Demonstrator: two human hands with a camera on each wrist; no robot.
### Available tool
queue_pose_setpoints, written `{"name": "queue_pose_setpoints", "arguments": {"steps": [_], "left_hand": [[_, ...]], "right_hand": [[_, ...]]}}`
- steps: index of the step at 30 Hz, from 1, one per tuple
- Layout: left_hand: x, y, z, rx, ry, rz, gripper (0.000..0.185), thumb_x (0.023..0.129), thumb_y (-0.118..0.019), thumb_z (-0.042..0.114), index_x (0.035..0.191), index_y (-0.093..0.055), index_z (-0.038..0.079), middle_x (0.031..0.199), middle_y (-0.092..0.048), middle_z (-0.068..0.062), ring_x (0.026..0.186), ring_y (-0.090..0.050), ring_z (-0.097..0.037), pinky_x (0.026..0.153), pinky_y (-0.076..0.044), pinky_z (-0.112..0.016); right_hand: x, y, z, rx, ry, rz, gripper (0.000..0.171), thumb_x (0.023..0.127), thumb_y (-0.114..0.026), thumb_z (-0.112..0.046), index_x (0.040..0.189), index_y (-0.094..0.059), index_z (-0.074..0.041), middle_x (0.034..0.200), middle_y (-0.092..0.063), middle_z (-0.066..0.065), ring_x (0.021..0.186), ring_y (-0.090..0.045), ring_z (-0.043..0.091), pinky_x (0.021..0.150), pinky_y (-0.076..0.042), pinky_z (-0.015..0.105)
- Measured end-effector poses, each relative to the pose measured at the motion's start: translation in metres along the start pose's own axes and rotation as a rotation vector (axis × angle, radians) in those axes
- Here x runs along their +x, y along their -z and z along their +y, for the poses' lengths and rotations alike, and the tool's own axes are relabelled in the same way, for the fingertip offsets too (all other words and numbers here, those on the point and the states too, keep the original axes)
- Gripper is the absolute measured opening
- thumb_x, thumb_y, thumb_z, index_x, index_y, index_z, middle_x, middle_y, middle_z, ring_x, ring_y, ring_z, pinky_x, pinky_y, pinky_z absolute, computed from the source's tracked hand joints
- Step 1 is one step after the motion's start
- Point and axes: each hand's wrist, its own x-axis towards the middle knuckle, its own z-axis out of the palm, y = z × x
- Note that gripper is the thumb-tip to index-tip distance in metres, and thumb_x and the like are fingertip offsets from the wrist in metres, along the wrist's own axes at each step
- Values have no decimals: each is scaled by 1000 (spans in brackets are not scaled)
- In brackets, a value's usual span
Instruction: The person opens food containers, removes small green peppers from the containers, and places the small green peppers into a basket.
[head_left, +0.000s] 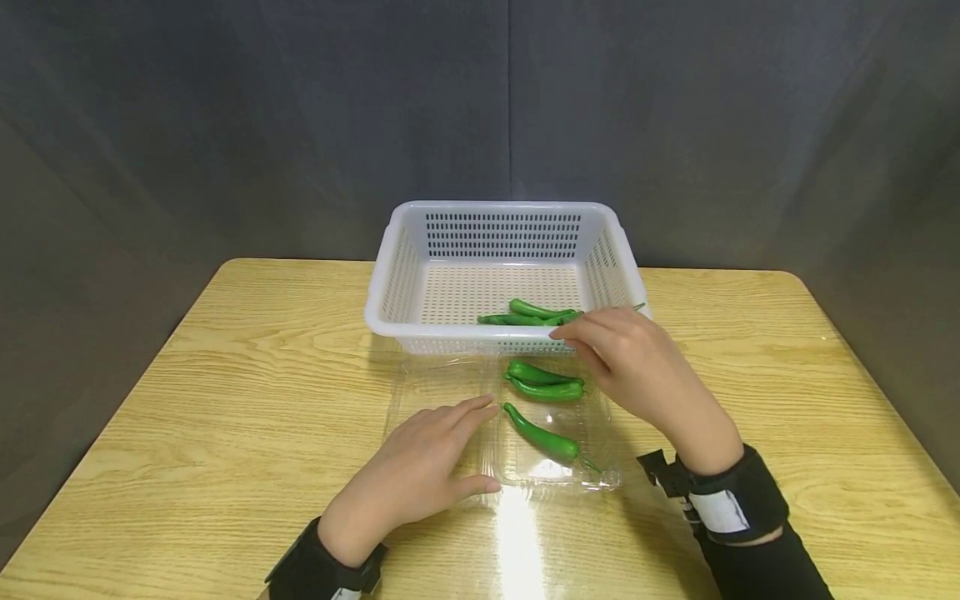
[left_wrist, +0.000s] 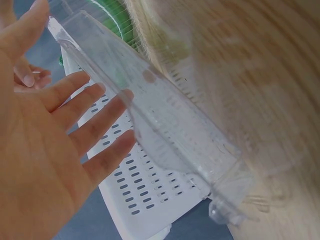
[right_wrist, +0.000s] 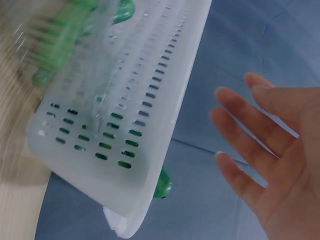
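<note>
A clear plastic clamshell box point(head_left: 442, 385) lies open on the wooden table point(head_left: 225, 375). Its right half holds three green peppers: two point(head_left: 543, 383) side by side and one point(head_left: 542, 435) nearer me. My left hand point(head_left: 438, 454) rests flat, fingers straight, on the box's left half; in the left wrist view the left hand point(left_wrist: 55, 140) lies beside the clear edge point(left_wrist: 165, 135). My right hand point(head_left: 622, 354) hovers over the box by the front rim of the white basket point(head_left: 397, 275), fingers relaxed. In the right wrist view the right hand point(right_wrist: 270, 150) is empty. More green peppers point(head_left: 528, 314) lie in the basket.
The slotted basket point(right_wrist: 135, 125) stands at the table's back centre, touching the far edge of the box. A dark curtain hangs behind. Bare wood lies to the left and right of the box, and the table's edges show on both sides.
</note>
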Motion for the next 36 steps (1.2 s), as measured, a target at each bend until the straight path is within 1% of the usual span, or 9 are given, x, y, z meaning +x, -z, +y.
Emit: {"name": "queue_pose_setpoints", "arguments": {"steps": [3, 9, 13, 18, 21, 24, 29, 34, 36], "left_hand": [[0, 0, 0, 5, 2, 1, 81, 86, -69, 55, 151, -41, 15, 157, -37, -3, 138, -41, -23, 111, -36, -48], [0, 0, 0, 14, 1, 4, 81, 86, -69, 56, 151, -42, 15, 156, -38, -3, 138, -42, -23, 111, -36, -47], [0, 0, 0, 18, 0, 9, 81, 86, -69, 56, 151, -41, 15, 157, -37, -3, 137, -43, -23, 111, -36, -47], [0, 1, 0, 23, -3, 12, 81, 87, -68, 57, 151, -41, 15, 157, -37, -3, 137, -42, -23, 111, -36, -46], [0, 1, 0, 28, -8, 17, 81, 86, -68, 57, 151, -42, 15, 157, -37, -3, 137, -43, -23, 110, -37, -46], [-1, 1, 1, 33, -13, 23, 82, 86, -69, 56, 150, -43, 14, 156, -39, -3, 136, -44, -23, 110, -38, -46], [0, 1, 1, 33, -7, 17, 82, 86, -69, 57, 150, -43, 14, 156, -39, -3, 136, -44, -23, 110, -38, -46], [0, 1, 1, 32, -3, 9, 80, 87, -68, 56, 150, -43, 14, 156, -39, -3, 137, -43, -23, 111, -37, -47], [-1, 1, 1, 29, -7, 15, 80, 87, -68, 55, 150, -43, 13, 155, -39, -4, 137, -44, -24, 110, -37, -47]], "right_hand": [[1, 2, -4, 29, -31, -69, 19, 81, -78, 3, 96, -76, -8, 91, -73, 2, 83, -67, 21, 76, -56, 39], [2, 4, -10, 120, -141, -276, 16, 83, -79, -3, 96, -78, -12, 94, -74, -4, 85, -68, 13, 76, -57, 35], [0, 2, -10, 180, -192, -381, 19, 83, -79, -1, 98, -77, -12, 95, -73, -4, 87, -68, 13, 77, -57, 36], [-1, 0, -9, 249, -213, -472, 25, 80, -78, 7, 96, -77, -12, 93, -73, -4, 89, -68, 16, 80, -57, 37], [-2, -2, -10, 275, -226, -530, 25, 79, -77, 8, 96, -77, -10, 94, -73, -2, 91, -68, 18, 82, -57, 37], [-4, -3, -12, 287, -255, -581, 24, 79, -78, 4, 99, -76, -8, 96, -72, 0, 92, -68, 20, 83, -57, 38], [-5, -6, -14, 299, -329, -671, 29, 81, -80, -5, 109, -73, -7, 100, -71, 3, 94, -67, 21, 84, -56, 40], [-5, -8, -17, 292, -408, -751, 36, 80, -80, -7, 115, -71, -8, 104, -71, 4, 97, -66, 20, 86, -55, 40], [-5, -9, -18, 298, -414, -765, 38, 79, -81, -7, 115, -70, -7, 105, -71, 5, 98, -66, 22, 86, -55, 41]]}}
